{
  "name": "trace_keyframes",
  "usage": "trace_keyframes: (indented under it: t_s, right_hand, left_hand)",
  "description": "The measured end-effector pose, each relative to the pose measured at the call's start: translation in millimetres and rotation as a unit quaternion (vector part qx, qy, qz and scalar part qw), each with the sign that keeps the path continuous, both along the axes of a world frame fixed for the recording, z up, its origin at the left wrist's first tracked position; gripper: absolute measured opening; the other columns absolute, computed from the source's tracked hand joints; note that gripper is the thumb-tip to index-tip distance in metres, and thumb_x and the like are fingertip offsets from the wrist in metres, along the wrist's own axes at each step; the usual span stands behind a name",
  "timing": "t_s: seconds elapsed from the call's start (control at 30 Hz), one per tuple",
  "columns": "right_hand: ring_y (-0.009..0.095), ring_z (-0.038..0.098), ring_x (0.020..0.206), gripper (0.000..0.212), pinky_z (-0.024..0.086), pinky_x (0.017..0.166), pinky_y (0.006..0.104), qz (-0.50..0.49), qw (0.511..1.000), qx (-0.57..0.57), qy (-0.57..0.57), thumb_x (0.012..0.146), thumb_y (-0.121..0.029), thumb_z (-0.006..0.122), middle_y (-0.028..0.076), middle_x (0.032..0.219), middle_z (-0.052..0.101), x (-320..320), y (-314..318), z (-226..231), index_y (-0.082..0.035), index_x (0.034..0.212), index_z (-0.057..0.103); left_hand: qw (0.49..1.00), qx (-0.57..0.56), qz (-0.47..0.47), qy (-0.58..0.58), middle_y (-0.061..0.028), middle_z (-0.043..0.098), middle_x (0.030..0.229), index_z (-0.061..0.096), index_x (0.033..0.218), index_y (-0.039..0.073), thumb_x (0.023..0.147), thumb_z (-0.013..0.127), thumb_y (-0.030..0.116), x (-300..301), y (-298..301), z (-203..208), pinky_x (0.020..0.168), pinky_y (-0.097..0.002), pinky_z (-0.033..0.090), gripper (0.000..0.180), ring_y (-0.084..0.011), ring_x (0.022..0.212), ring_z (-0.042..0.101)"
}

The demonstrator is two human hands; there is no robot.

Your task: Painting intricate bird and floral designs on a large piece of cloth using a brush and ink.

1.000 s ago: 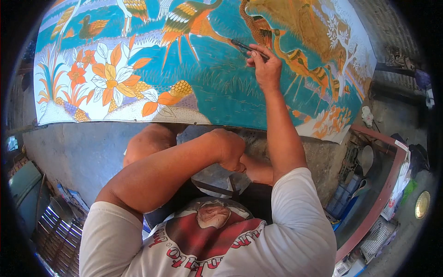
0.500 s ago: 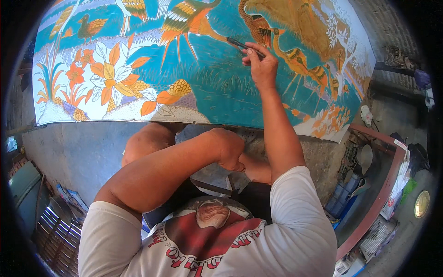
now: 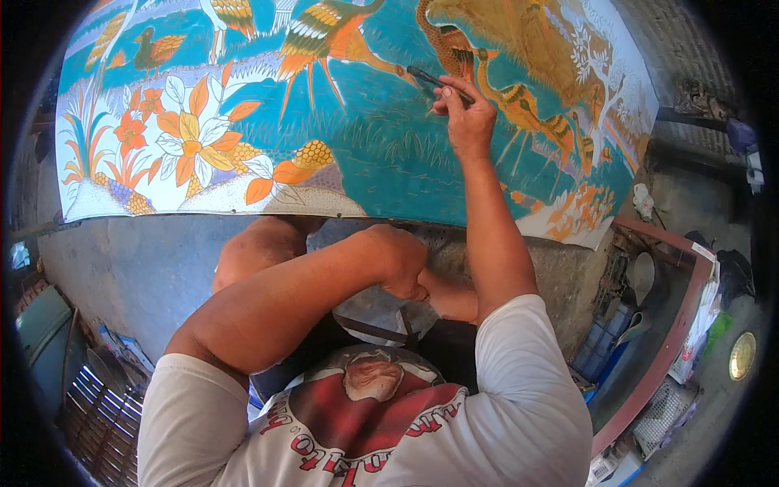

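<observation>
A slim dark-handled brush or pen (image 3: pixel 438 84) is pinched between the fingers and thumb of my right hand (image 3: pixel 471 115). Its tip is at the beak of an orange bird, against the teal ground of a large painted sheet (image 3: pixel 389 162). Whether the tip touches the surface I cannot tell. The sheet carries cranes, a duck, orange and white flowers and grass lines. My left hand (image 3: pixel 404 264) hangs bent at the wrist below the sheet's near edge, its partly hidden fingers curled against my bare leg (image 3: pixel 451 299).
At the right stands a reddish-brown framed case (image 3: pixel 677 341), with a blue basket (image 3: pixel 599 345) and other clutter beside it. A round gold-coloured lid-like object (image 3: pixel 742 357) lies farther right. Slatted wood (image 3: pixel 101 422) is at the lower left. Grey concrete floor (image 3: pixel 122 268) shows under the sheet.
My right hand has shifted slightly right and down with the brush or pen, its tip moving along the bird's beak. My left hand has stayed almost still.
</observation>
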State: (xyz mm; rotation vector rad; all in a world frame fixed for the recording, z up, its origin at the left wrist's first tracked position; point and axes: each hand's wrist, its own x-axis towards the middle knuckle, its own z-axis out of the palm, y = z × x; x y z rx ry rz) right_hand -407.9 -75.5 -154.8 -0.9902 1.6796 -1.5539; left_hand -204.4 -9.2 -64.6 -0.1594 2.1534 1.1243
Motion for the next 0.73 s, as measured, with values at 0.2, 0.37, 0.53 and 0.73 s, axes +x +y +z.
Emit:
trace_keyframes:
  t_s: [0.2,0.37,0.53,0.73]
  right_hand:
    - [0.012,0.069,0.074,0.022,0.061,0.069,0.0273,0.023,1.000,0.007,0.008,0.098,-0.007,0.065,0.013,0.098,0.075,1.6,-4.2,-1.3,0.002,0.117,0.072]
    - [0.011,0.069,0.074,0.022,0.060,0.068,0.0267,0.023,0.999,0.023,0.015,0.098,-0.007,0.065,0.012,0.097,0.075,-0.3,-1.3,-4.7,0.002,0.118,0.072]
    - [0.011,0.069,0.072,0.020,0.058,0.064,0.0257,0.009,1.000,0.019,0.004,0.097,-0.006,0.065,0.010,0.092,0.076,4.3,1.9,-5.3,-0.001,0.114,0.074]
    - [0.012,0.070,0.073,0.020,0.060,0.068,0.0271,-0.005,1.000,0.003,-0.010,0.098,-0.009,0.067,0.011,0.095,0.076,1.5,4.3,-2.5,-0.003,0.114,0.075]
  left_hand:
    - [1.000,0.001,-0.011,-0.008,-0.0239,0.074,0.101,0.074,0.101,-0.001,0.086,0.068,0.055,-1.5,0.1,-0.7,0.088,-0.0500,0.055,0.059,-0.0423,0.101,0.070]
    - [1.000,0.002,-0.014,-0.023,-0.0237,0.074,0.101,0.073,0.107,0.000,0.085,0.068,0.056,-4.0,-2.0,5.6,0.089,-0.0500,0.055,0.060,-0.0420,0.101,0.070]
    - [1.000,0.000,-0.003,-0.005,-0.0233,0.074,0.102,0.072,0.112,0.003,0.085,0.068,0.056,-1.6,0.0,0.5,0.090,-0.0498,0.054,0.060,-0.0419,0.101,0.070]
    - [1.000,-0.010,-0.001,-0.010,-0.0188,0.076,0.102,0.079,0.095,0.002,0.084,0.070,0.058,-2.8,-0.2,2.6,0.087,-0.0474,0.056,0.058,-0.0372,0.100,0.072]
